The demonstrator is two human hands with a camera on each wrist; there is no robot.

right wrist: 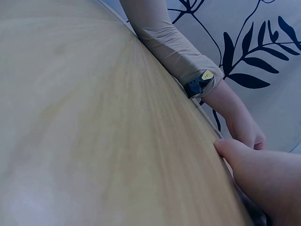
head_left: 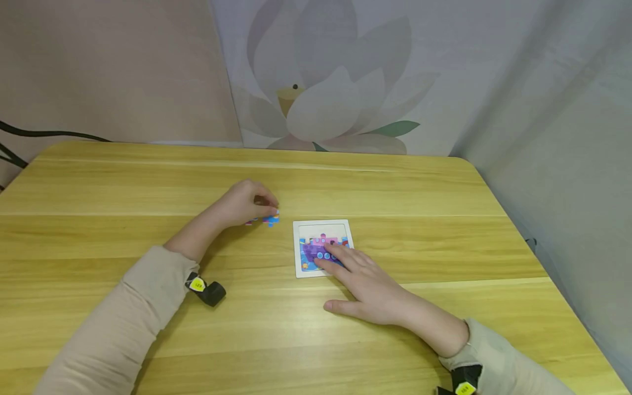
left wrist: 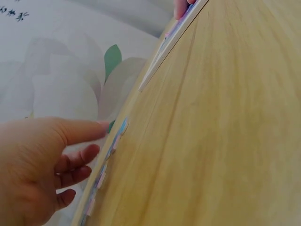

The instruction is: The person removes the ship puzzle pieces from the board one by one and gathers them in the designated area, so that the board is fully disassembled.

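Nearest the person, the right hand (head_left: 367, 280) lies flat on the worktop (head_left: 444, 230), fingers straight and relaxed, with its fingertips pressing on the lower part of the puzzle tray (head_left: 322, 248); its grip is open, holding nothing, only steadying the tray. The tray, a small white-framed square, sits near the middle of the worktop. Its lower and middle area already shows a joined picture of a purple and pink boat on blue water, while the top band inside the frame looks pale and bare, so by judgement the puzzle is more than half done with the upper row left; the hand hides part of the lower right corner, so that spot cannot be read. Farther out and to the left of the tray, the left hand (head_left: 246, 203) rests on the worktop with fingers curled over the loose puzzle pieces (head_left: 269, 219), blue and pink, which lie just beside the tray's upper left corner but apart from it. The left wrist view shows thumb and fingers bent toward those pieces (left wrist: 117, 134) at the fingertips; whether one is actually pinched cannot be told. Behind the worktop hangs a cloth with a large lotus print (head_left: 326, 104).
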